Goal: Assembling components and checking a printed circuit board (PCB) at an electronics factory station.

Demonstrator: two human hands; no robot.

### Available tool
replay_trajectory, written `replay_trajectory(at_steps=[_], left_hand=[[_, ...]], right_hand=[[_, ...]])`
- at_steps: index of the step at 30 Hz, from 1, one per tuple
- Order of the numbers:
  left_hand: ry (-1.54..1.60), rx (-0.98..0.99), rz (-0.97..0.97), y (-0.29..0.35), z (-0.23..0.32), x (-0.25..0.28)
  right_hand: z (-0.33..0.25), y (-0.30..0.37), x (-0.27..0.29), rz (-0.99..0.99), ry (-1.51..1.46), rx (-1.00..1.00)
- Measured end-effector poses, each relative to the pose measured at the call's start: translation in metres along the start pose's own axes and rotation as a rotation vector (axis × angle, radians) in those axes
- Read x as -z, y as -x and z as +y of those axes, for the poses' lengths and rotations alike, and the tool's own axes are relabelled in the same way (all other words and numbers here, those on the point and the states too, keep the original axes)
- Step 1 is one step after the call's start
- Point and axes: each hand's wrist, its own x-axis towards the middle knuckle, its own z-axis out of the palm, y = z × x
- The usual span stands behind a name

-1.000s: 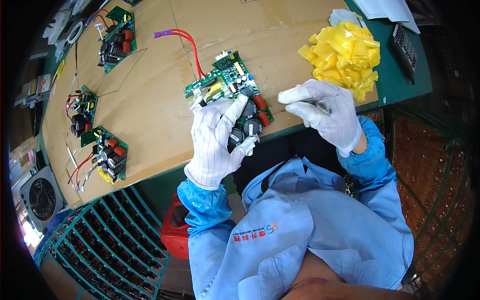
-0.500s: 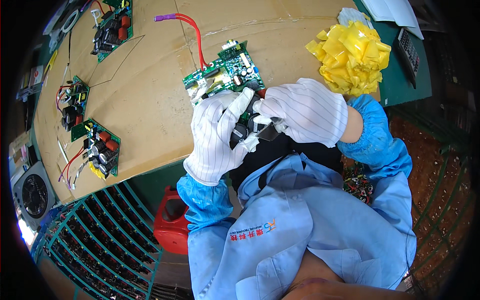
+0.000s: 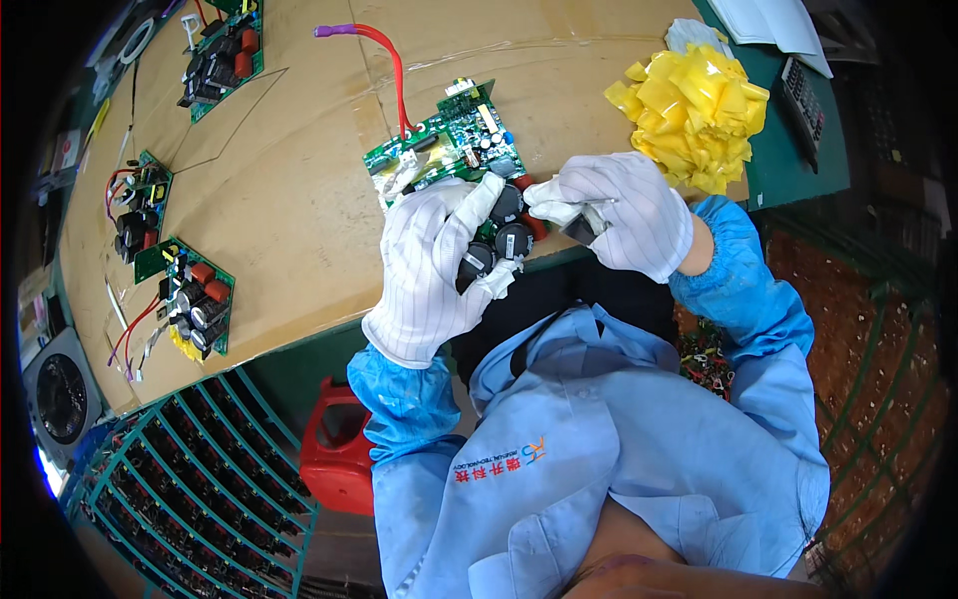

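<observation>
A green circuit board (image 3: 439, 148) lies near the table's front edge, with a red wire pair (image 3: 396, 70) ending in a purple sleeve. My left hand (image 3: 429, 255), in a white striped glove, is closed around the board's near left side. Its thumb and fingers rest beside several black round capacitors (image 3: 513, 240). My right hand (image 3: 619, 215), gloved alike, is just right of the capacitors, fingertips close to red components (image 3: 536, 226). Its fingers are shut on a dark flat piece (image 3: 581, 229), partly hidden by the glove; its exact kind cannot be made out.
More circuit boards (image 3: 200, 299) lie along the table's left side. A bundle of yellow tape pieces (image 3: 699, 115) stands at the right, near a calculator (image 3: 803, 110) and papers (image 3: 773, 30). Below the table are a red stool (image 3: 337, 449) and a green rack (image 3: 200, 479); a fan (image 3: 62, 389) is far left.
My right hand has shifted slightly right with the dark piece, away from the capacitors, so more of them and the red components show. My left hand keeps its hold on the board.
</observation>
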Motion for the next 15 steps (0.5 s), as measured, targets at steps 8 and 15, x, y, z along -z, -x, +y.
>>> replay_trajectory(at_steps=[8, 15], left_hand=[[-0.005, -0.007, 0.013, 0.001, -0.002, -0.002], [-0.005, 0.065, 0.006, 0.003, 0.001, -0.002]], right_hand=[[-0.018, -0.011, -0.012, 0.029, 0.102, -0.051], [-0.023, -0.022, -0.007, 0.008, 0.309, 0.056]])
